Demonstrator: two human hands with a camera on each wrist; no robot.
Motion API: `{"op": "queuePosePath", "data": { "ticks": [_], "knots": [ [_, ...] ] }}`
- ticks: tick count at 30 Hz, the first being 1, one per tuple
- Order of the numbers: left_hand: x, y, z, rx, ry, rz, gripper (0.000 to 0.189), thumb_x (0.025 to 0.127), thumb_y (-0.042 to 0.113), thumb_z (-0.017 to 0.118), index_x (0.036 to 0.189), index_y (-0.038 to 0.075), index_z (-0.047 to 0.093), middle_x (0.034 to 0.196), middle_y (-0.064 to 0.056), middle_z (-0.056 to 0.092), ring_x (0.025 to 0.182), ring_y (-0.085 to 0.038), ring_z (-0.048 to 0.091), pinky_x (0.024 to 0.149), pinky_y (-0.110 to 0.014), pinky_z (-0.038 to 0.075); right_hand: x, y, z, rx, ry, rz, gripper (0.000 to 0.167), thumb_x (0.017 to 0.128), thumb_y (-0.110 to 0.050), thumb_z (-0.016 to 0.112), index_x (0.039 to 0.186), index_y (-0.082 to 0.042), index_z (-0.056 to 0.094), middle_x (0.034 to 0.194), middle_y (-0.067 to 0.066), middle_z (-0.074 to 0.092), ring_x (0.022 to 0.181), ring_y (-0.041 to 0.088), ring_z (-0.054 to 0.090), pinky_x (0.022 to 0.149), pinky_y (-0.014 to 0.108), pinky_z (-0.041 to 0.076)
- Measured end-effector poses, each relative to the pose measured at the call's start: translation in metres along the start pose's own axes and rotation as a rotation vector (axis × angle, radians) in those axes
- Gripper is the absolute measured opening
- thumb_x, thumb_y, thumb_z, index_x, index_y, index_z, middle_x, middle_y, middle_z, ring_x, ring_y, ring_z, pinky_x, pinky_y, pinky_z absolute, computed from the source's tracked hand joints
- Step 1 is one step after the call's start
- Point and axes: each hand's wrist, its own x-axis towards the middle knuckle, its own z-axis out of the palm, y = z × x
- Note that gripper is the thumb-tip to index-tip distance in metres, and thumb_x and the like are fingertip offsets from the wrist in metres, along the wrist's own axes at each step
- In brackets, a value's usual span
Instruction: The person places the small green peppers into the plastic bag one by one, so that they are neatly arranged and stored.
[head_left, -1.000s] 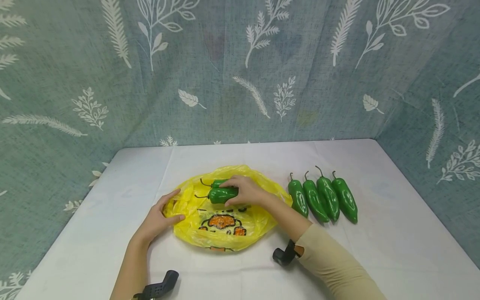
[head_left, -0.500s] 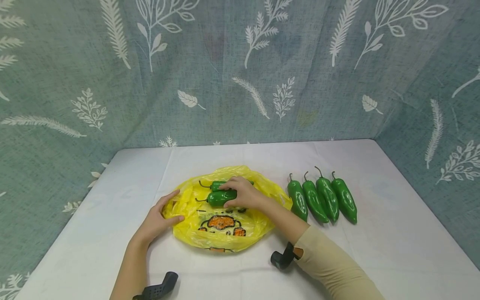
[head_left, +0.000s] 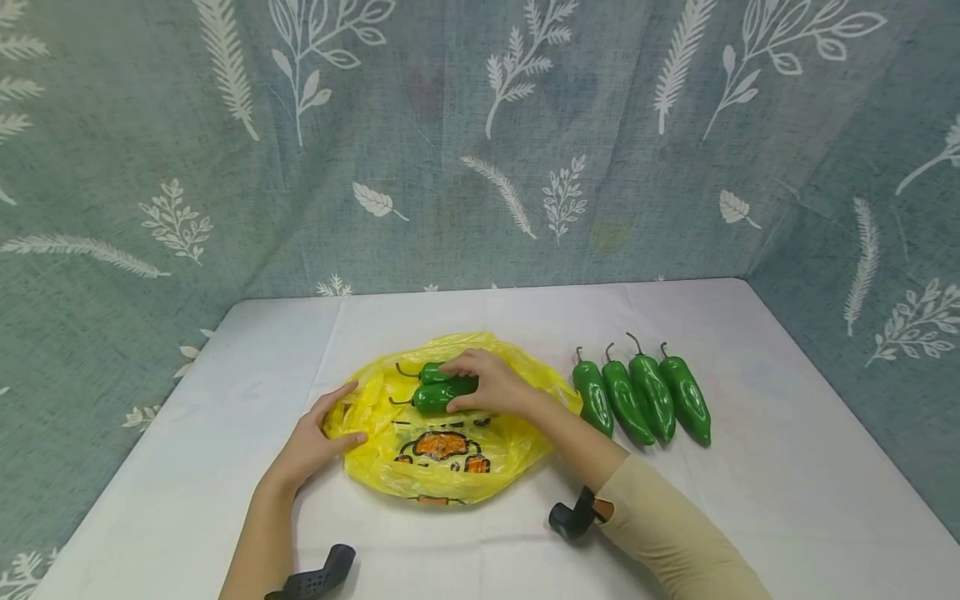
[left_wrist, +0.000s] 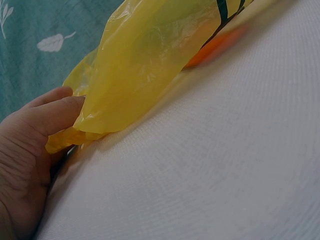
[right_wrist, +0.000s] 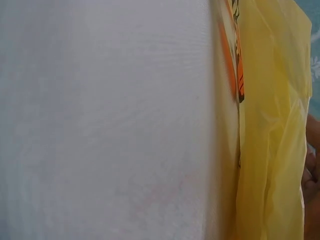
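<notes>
A yellow plastic bag (head_left: 367, 471) with an orange and black print lies spread with its mouth facing up. Two green chili peppers lie side by side within it, a far chili pepper (head_left: 432, 372) and a near chili pepper (head_left: 431, 400), their stems pointing left. My right hand (head_left: 487, 383) reaches in from the right and holds the near one between thumb and fingers. At the left end of the bag, my left hand (head_left: 315, 437) grips the edge, thumb and fingers spread around it. The left wrist view shows its thumb against the yellow film. In the right wrist view the bag's side mostly hides my right hand (right_wrist: 312, 167).
Several more green chili peppers (head_left: 651, 396) lie in a row just right of the bag, beside my right forearm. A white cloth (head_left: 772, 500) covers the table. Behind it hangs a grey-green curtain (head_left: 420, 250) with white leaf patterns.
The near chili pepper in my right hand has shifted slightly down against the far one. My left hand stays at the bag's edge.
</notes>
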Motion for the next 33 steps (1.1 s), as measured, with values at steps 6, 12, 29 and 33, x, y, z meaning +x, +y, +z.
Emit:
{"op": "queuePosePath", "data": {
  "ticks": [6, 12, 29, 33],
  "knots": [
    [-0.001, 0.0, -0.001, 0.011, -0.001, 0.003, 0.087, 0.076, 0.034, 0.077, 0.149, 0.027, 0.029, 0.156, -0.012, 0.021, 0.143, -0.04, 0.013, 0.11, -0.065, 0.011, -0.004, -0.004, -0.005, 0.022, 0.011, -0.048, 0.059, 0.075, -0.022, 0.08, 0.127, -0.003, 0.058, 0.116, 0.011, 0.06, 0.102, 0.024, 0.058, 0.088, 0.034, 0.051],
    [-0.002, 0.001, -0.001, 0.024, 0.003, -0.012, 0.087, 0.076, 0.035, 0.077, 0.149, 0.027, 0.029, 0.156, -0.012, 0.021, 0.143, -0.04, 0.013, 0.11, -0.066, 0.011, -0.012, -0.007, -0.009, 0.069, 0.004, -0.066, 0.063, 0.077, -0.02, 0.079, 0.13, 0.0, 0.053, 0.124, 0.014, 0.059, 0.108, 0.029, 0.057, 0.093, 0.039, 0.049],
    [0.001, -0.001, 0.0, 0.023, 0.001, -0.027, 0.088, 0.075, 0.034, 0.077, 0.149, 0.028, 0.029, 0.156, -0.009, 0.021, 0.143, -0.038, 0.012, 0.111, -0.065, 0.01, -0.038, -0.007, -0.031, 0.109, 0.065, 0.02, 0.072, 0.074, -0.024, 0.08, 0.137, -0.009, 0.049, 0.138, 0.008, 0.052, 0.126, 0.027, 0.048, 0.105, 0.046, 0.04],
    [-0.001, 0.0, -0.001, 0.028, 0.0, -0.032, 0.088, 0.075, 0.035, 0.077, 0.149, 0.028, 0.029, 0.156, -0.009, 0.021, 0.143, -0.039, 0.012, 0.11, -0.065, 0.01, -0.044, -0.007, -0.035, 0.106, 0.071, 0.071, 0.071, 0.075, -0.025, 0.08, 0.138, -0.01, 0.048, 0.141, 0.007, 0.049, 0.131, 0.027, 0.043, 0.108, 0.046, 0.035]
  ]
}}
